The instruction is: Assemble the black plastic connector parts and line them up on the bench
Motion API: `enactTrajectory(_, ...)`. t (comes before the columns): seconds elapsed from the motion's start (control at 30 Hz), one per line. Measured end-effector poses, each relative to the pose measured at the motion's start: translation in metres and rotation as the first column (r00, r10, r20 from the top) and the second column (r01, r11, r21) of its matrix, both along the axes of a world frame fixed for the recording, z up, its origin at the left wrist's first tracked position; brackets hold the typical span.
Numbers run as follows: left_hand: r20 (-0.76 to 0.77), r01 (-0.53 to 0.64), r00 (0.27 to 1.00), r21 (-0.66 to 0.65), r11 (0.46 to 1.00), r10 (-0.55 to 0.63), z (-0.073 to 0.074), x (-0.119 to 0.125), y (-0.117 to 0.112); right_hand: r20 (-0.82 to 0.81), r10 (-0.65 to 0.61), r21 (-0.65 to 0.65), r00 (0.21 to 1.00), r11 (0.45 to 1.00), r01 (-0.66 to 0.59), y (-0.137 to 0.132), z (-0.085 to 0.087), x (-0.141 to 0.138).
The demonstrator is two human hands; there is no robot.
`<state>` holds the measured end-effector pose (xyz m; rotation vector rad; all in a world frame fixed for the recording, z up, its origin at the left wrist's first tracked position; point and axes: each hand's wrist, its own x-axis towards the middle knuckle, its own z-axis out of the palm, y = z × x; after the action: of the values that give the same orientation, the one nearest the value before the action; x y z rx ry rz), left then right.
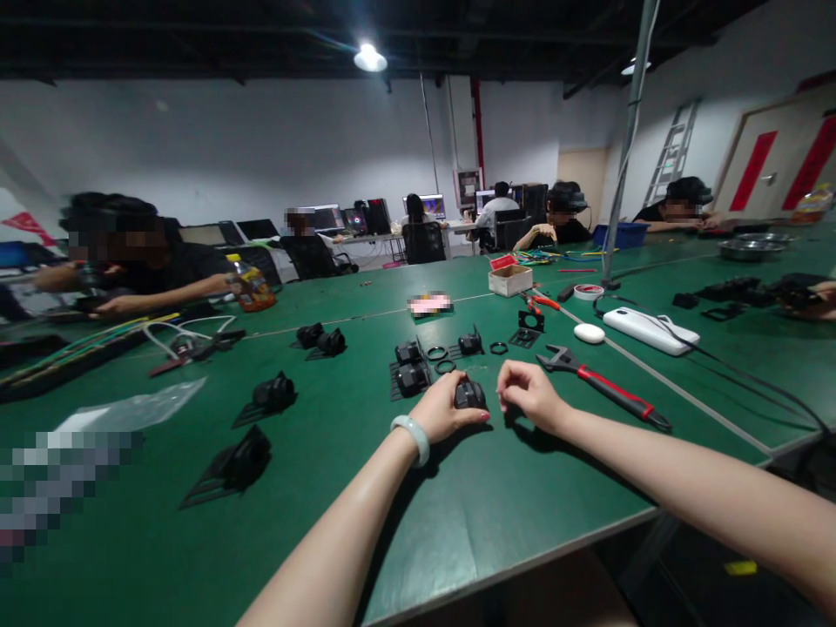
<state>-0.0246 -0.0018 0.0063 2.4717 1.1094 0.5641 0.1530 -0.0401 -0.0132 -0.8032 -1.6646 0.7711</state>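
Observation:
My left hand (439,411), with a pale bangle at its wrist, grips a black plastic fitting (468,395) on the green table (431,531). Just to the right, my right hand (528,394) hovers with fingers curled in toward the thumb; whether anything small is between them is hidden. Beyond my left hand stand similar black fittings (410,378) on flat slotted plates. Thin black rings (445,367) and a hex nut (499,348) lie near another fitting (468,343). Close to my right forearm rests an adjustable wrench (610,388) with a red and black handle.
More black fittings (274,394) stand to the left, near a clear plastic bag (137,409). Farther back are a small box (510,279), red-handled pliers (543,301), a white oval object (589,333) and a white power bank (650,331) with a cable. A metal pole (623,174) rises behind; co-workers sit around.

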Motion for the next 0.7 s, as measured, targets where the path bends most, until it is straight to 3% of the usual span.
enactTrajectory(0.07,0.005,-0.008,1.000,-0.005,1.000,0.008,0.000,0.001,0.000,0.070,-0.090,0.089,0.993,0.993,0.083,0.000,0.005,0.000)
enactTrajectory(0.17,0.013,-0.026,1.000,-0.002,1.000,0.026,0.001,0.003,-0.001,0.194,-0.111,0.180,0.975,0.981,0.075,-0.002,0.009,0.000)
enactTrajectory(0.33,0.022,-0.052,0.998,0.004,0.999,0.052,0.001,0.005,-0.004,0.159,-0.311,0.189,0.937,0.941,0.281,-0.010,0.012,0.004)
enactTrajectory(0.47,0.014,-0.039,0.999,-0.005,0.999,0.039,0.000,0.003,-0.003,0.212,-0.236,0.319,0.948,0.934,0.161,-0.009,0.017,0.001)
enactTrajectory(0.53,0.014,-0.039,0.999,0.008,0.999,0.039,-0.001,0.002,-0.002,0.242,-0.200,0.306,0.950,0.944,0.121,-0.008,0.017,0.000)
enactTrajectory(0.7,0.016,-0.051,0.999,0.003,0.999,0.051,0.000,0.003,-0.003,0.167,-0.346,0.215,0.923,0.927,0.308,-0.011,0.013,0.002)
